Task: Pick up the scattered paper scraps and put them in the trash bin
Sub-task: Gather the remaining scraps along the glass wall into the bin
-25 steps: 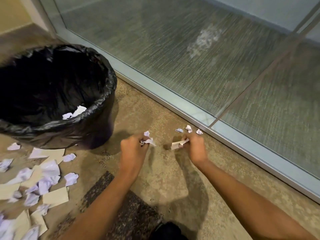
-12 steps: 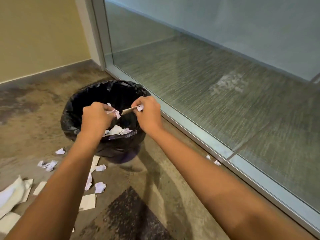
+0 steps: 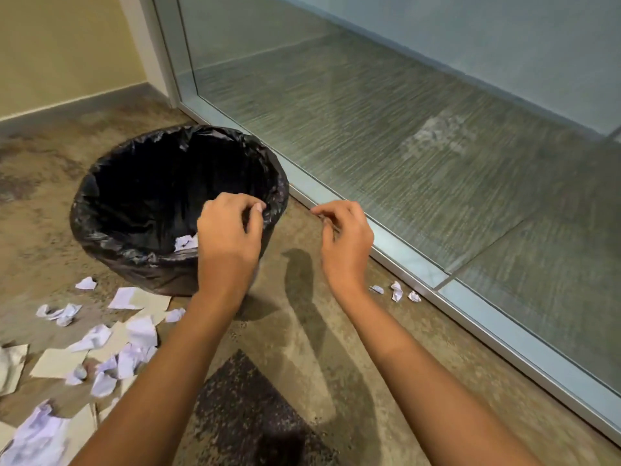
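A trash bin (image 3: pixel 111 230) lined with a black bag stands on the floor, with a paper scrap (image 3: pixel 185 243) lying inside near its front wall. My left hand (image 3: pixel 230 237) hovers over the bin's right rim, fingers loosely curled and empty. My right hand (image 3: pixel 346 240) hangs to the right of the bin, fingers apart, holding nothing. Several white and tan paper scraps (image 3: pixel 100 341) lie scattered on the floor at the lower left. Three small scraps (image 3: pixel 396 291) sit by the glass wall's frame, right of my right wrist.
A glass wall with a metal bottom frame (image 3: pixel 403 260) runs diagonally along the right. A beige wall (image 3: pixel 60 45) closes the back left. A dark patch of floor (image 3: pixel 248 408) lies between my forearms.
Both hands carried scraps from the floor up over the bin and let them go. They now sit lower, empty, at the bin's right side.
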Demonstrator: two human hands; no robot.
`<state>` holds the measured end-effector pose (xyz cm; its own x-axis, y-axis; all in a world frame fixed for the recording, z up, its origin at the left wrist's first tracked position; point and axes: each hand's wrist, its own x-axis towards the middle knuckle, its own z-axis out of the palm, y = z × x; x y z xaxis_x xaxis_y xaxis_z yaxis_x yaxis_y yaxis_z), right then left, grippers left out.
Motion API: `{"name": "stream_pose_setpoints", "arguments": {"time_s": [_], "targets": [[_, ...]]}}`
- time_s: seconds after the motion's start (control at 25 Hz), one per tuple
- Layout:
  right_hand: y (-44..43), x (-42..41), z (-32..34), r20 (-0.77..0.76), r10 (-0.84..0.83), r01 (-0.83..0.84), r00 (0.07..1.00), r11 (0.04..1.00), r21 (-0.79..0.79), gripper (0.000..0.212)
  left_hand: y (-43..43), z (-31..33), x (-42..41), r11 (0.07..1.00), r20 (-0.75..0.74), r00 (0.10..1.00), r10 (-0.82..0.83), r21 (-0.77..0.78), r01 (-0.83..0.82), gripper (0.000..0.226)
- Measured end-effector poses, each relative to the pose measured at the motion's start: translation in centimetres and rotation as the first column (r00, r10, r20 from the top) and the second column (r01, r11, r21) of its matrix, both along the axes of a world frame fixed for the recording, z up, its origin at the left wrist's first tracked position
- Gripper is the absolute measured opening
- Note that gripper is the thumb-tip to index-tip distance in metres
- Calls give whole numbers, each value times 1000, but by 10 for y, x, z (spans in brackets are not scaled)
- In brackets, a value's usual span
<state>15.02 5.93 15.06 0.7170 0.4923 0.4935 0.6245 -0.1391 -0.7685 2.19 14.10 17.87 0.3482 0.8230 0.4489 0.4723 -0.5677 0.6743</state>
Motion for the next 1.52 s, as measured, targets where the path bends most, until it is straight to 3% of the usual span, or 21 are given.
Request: {"name": "stream_pose_setpoints", "arguments": {"time_s": [0.12,0.24,0.36,0.44,0.56,0.68,0.8,0.92,1.08,1.16,1.32,1.4,1.52], "targets": [[-49,40,-56,-24,-146,141,989,981,-136,35,-31,-45,38,984,0,989,-149,102,149,12],[-91,78,-116,-43,-277,240,960,892,-382,35,-56,-100,76,957,-68,957,-283,48,286,12],[-122,112,-166,-82,-499,287,863,617,-733,39,-74,-165,113,903,-185,884,-429,-89,420,12],[-136,127,-185,-119,-545,208,830,500,-841,52,-84,-199,135,856,-255,824,-506,-264,444,22],[-145,144,-203,-143,-430,134,891,551,-823,54,-93,-226,172,819,-333,757,-562,-354,452,38],[-145,156,-213,-32,-254,122,967,565,-816,62,-98,-241,203,840,-446,713,-541,-250,481,52],[-139,168,-223,-85,-61,-31,995,606,-795,61,-109,-247,221,789,-446,652,-613,-390,476,55],[-133,163,-229,24,69,-27,997,653,-757,44,-120,-257,235,815,-462,672,-579,-368,449,54],[-129,153,-228,60,62,-1,996,707,-707,29,-125,-265,234,859,-484,711,-511,-316,403,40],[-132,146,-221,32,32,-3,999,748,-664,32,-126,-262,223,859,-445,742,-501,-360,365,30],[-142,118,-194,-140,-82,-1,987,861,-509,25,-126,-241,186,749,-173,862,-477,-592,296,20],[-145,103,-177,-187,-102,8,977,894,-447,27,-126,-228,163,708,-112,886,-450,-649,278,26],[-142,78,-154,-247,-106,-7,963,909,-417,37,-128,-202,131,573,80,893,-443,-741,350,45]]}}
